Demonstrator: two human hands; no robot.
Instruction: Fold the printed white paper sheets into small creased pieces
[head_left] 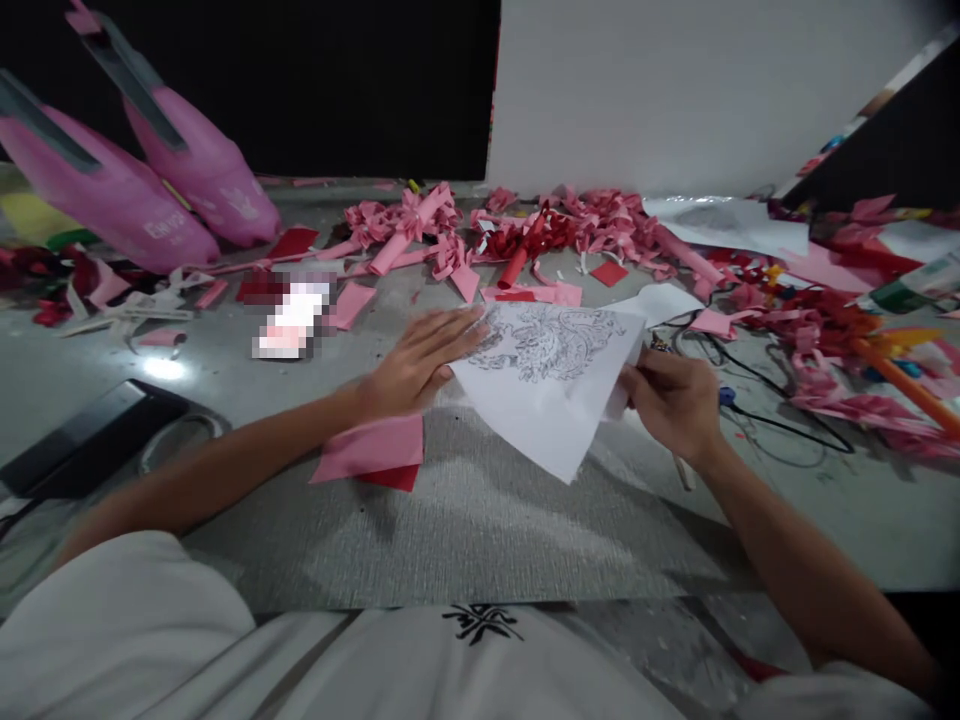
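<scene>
A white paper sheet (pixel 547 385) with a grey dragon-like drawing lies on a grey mat (pixel 480 520) in front of me. My left hand (pixel 416 365) rests flat on the sheet's left edge, fingers stretched out. My right hand (pixel 675 405) is closed, pinching the sheet's right edge and lifting that side a little. Something thin also pokes out below that hand, too small to name. Pink and red paper pieces (pixel 371 450) lie under my left wrist.
Heaps of pink and red paper scraps (pixel 540 235) cover the far side of the table. Two pink bags (pixel 150 190) stand at the back left. A dark flat device (pixel 82 440) lies at the left. Cables (pixel 757 400) and colourful clutter lie at the right.
</scene>
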